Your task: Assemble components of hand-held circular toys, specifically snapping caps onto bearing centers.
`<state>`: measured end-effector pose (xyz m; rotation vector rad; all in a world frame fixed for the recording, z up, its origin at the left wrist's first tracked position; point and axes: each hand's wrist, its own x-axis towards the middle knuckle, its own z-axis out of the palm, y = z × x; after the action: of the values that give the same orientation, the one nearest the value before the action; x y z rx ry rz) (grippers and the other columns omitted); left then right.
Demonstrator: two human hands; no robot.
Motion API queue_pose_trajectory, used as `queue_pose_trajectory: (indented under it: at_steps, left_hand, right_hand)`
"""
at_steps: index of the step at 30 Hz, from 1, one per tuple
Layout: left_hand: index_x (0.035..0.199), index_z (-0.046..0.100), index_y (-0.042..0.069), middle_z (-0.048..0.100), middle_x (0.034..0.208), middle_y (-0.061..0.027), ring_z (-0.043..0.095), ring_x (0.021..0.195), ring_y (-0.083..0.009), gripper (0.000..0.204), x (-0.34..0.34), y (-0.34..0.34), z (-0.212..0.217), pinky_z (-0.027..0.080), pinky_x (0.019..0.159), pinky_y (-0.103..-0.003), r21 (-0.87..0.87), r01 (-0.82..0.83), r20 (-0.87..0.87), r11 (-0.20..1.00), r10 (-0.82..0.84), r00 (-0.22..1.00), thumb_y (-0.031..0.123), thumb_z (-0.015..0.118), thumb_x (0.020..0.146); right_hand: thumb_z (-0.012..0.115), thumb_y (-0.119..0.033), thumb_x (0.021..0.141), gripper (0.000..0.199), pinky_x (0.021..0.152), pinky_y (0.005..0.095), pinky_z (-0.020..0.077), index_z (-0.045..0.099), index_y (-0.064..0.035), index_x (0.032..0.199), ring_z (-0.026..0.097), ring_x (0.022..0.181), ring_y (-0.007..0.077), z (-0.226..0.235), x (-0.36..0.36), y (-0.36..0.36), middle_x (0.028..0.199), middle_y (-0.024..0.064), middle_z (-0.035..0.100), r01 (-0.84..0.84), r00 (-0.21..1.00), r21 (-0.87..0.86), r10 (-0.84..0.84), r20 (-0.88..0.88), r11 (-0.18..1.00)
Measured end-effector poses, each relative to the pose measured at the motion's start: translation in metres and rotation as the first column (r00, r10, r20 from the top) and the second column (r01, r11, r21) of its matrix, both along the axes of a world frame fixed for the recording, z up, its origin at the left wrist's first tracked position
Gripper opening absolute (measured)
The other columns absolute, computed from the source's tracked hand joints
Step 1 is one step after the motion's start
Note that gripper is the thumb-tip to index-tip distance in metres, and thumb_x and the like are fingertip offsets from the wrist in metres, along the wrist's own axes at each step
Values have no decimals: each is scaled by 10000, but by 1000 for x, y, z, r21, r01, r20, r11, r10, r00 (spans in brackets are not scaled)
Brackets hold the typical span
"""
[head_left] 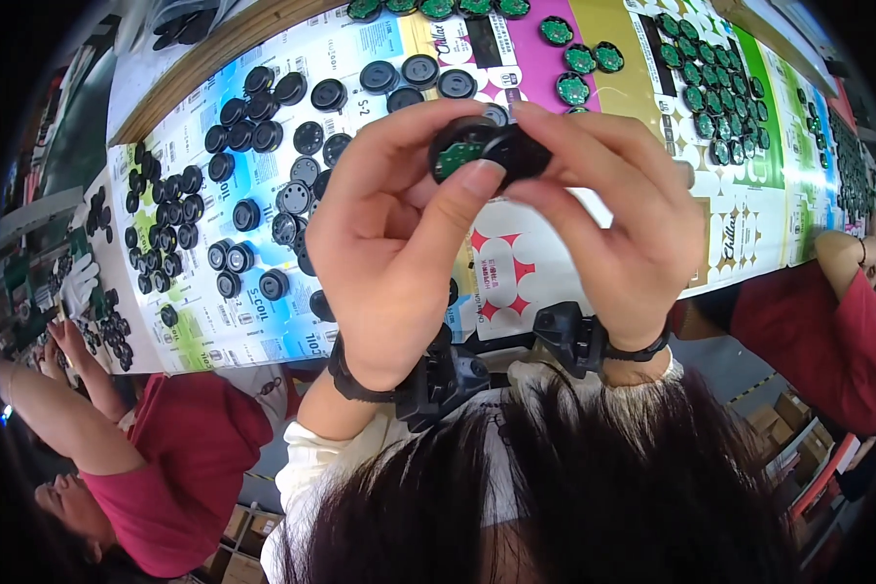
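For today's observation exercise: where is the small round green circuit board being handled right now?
In the head view, the green circuit board sits top centre, pinched with a black round housing between the left hand and right hand.

Fingers [477, 185] hide much of the round black part [501, 151].

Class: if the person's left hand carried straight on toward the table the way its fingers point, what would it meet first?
Probably the loose black round caps lying on the printed sheet beyond the left hand; depth is unclear.
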<state>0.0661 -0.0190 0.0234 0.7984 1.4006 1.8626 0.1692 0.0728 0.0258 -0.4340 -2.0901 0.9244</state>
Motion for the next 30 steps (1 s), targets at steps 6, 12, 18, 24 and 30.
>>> queue_pose_trajectory:
  at_steps: [6,12,18,24,30]
  left_hand:
    - [1112,441,-43,522,1052,-146,543,927,-205,321,-6,-5,10,469,788,-319,-60,102,100,993,-96,990,76,497,819]
    - [1195,371,-22,487,1116,-155,499,1024,-246,502,-29,-15,2,428,867,-362,90,406,489,910,-395,777,185,574,785]
    - [1206,363,1,488,1119,-136,484,1042,-245,605,-26,-16,-2,397,901,-375,62,387,492,920,-366,790,256,630,727]
    - [1192,383,5,498,1103,-114,483,1039,-234,678,-27,-16,-1,385,911,-368,15,411,529,911,-356,770,295,681,656]
    - [1168,414,0,503,1094,-111,484,1036,-223,665,-29,-16,-2,386,904,-358,23,435,518,900,-383,765,313,685,648]
  right_hand:
    - [689,13,547,404,577,227,441,607,-4,942,543,674,157,-6,-2,-1,841,75,530,53,999,112,-52,-12,992]
    - [711,-123,513,449,623,257,420,611,-9,936,512,751,172,-4,3,2,855,74,518,-5,1000,185,6,-8,983]
    - [719,-202,496,490,632,256,409,612,-11,935,493,751,178,1,3,-2,861,68,503,-35,998,176,42,-41,984]
    - [723,-202,500,486,630,251,410,613,-19,937,491,747,168,5,0,-4,867,65,496,-70,998,214,67,19,974]
    - [726,-183,496,486,607,240,417,614,-24,941,496,740,158,4,-2,-6,876,63,491,-100,995,173,101,2,980]
